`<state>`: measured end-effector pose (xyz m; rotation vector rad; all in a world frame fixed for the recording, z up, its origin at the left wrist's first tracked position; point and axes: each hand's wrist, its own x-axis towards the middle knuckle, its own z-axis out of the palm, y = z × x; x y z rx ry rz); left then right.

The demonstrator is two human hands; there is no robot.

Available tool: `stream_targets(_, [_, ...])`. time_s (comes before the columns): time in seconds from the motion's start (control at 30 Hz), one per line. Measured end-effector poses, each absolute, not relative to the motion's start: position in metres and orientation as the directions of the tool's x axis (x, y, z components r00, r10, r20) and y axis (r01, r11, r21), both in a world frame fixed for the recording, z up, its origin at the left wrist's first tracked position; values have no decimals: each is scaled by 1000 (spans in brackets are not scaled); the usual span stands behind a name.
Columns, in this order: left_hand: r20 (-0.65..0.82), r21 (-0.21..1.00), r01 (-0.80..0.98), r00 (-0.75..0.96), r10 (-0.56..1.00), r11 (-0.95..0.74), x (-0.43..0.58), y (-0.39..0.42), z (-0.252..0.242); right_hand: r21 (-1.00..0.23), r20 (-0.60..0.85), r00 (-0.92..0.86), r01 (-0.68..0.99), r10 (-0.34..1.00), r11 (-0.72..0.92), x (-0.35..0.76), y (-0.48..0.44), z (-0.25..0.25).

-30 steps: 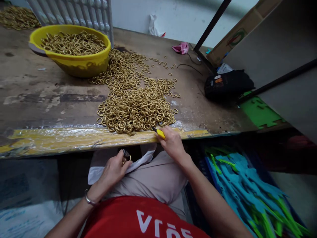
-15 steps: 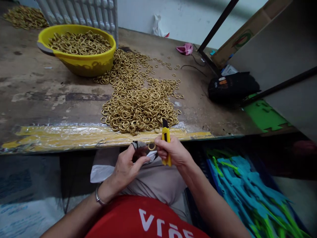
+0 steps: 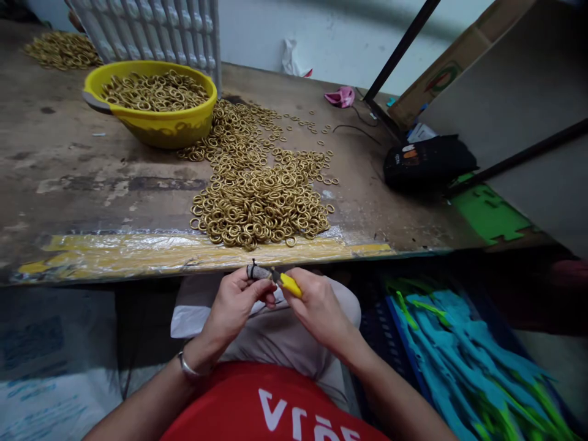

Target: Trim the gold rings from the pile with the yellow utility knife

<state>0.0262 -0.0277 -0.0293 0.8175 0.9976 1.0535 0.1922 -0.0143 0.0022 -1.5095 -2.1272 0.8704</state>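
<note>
My right hand (image 3: 316, 300) is wrapped round a yellow utility knife (image 3: 291, 285), its dark blade pointing left at my left fingertips. My left hand (image 3: 236, 303) pinches a small gold-coloured ring, mostly hidden by the fingers and the blade. One left finger wears a grey wrap (image 3: 258, 272) tied with a black band. Both hands are close together above my lap, just below the table's front edge. Beyond them, a pile of gold-coloured rings (image 3: 257, 205) spreads over the table.
A yellow basin (image 3: 160, 131) full of rings stands at the back left, before a ribbed grey panel (image 3: 151, 30). More rings (image 3: 64, 50) lie farther left. On the right are a black pouch (image 3: 429, 160) and, lower down, a crate of blue and green pieces (image 3: 463, 349).
The knife has swung from upright to pointing left, and its blade has come to my left fingertips. The ring that showed between my hands is now mostly covered. The view has shifted slightly.
</note>
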Motion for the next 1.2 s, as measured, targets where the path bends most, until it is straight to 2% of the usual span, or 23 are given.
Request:
stream_targets(0.1, [-238,897,-337,181,954,287,26,-26,-31,-485,-73,-382,821,921,302,193,-22,0])
stream_targets(0.27, [-248,932,-217,206,947,291,25,-26,-24,-269,-98,-397,894,913,359,194,-16,-4])
stream_targets(0.33, [-254,941,-173,205,945,290,22,-28,-16,-144,-154,-332,939,931,311,205,-5,-7])
stream_targets(0.4, [-248,948,-142,226,942,283,18,-31,-9,6,-197,-177,983,964,182,220,8,-10])
stream_targets(0.47, [-240,951,-124,291,926,285,13,-33,-4,57,-148,-83,994,985,92,234,21,-14])
stream_targets(0.57, [-236,949,-114,360,903,293,11,-31,-10,-73,-10,-191,979,982,190,236,35,-20])
stream_targets(0.67, [-278,934,-131,315,907,332,15,-27,-24,-161,34,-290,943,957,291,220,46,-28])
stream_targets(0.77, [-314,867,-284,328,891,410,15,-23,-31,-193,25,-267,944,963,267,208,56,-34])
stream_targets(0.83, [-313,789,-397,397,863,469,12,-22,-31,-336,10,-239,914,971,228,207,60,-34])
stream_targets(0.9, [-311,755,-433,426,850,493,9,-20,-30,-632,-70,-204,767,976,115,209,58,-29])
stream_targets(0.93, [-319,775,-409,405,857,481,8,-20,-29,-783,-152,-196,622,969,3,209,55,-25])
stream_targets(0.97, [-327,819,-356,355,876,450,8,-19,-29,-888,-247,-202,439,948,-138,208,51,-21])
stream_targets(1.0, [-324,872,-279,290,901,403,9,-19,-30,-926,-340,-224,250,913,-284,206,46,-16])
stream_targets(1.03, [-303,919,-188,222,927,346,11,-19,-31,-908,-418,-254,88,872,-409,202,40,-13])
stream_targets(1.1, [-214,976,-7,120,970,216,16,-20,-35,-818,-514,-306,-107,801,-565,193,30,-8])
stream_targets(1.2, [-50,979,199,59,997,37,21,-24,-40,-739,-570,-329,-194,752,-645,179,19,-7])
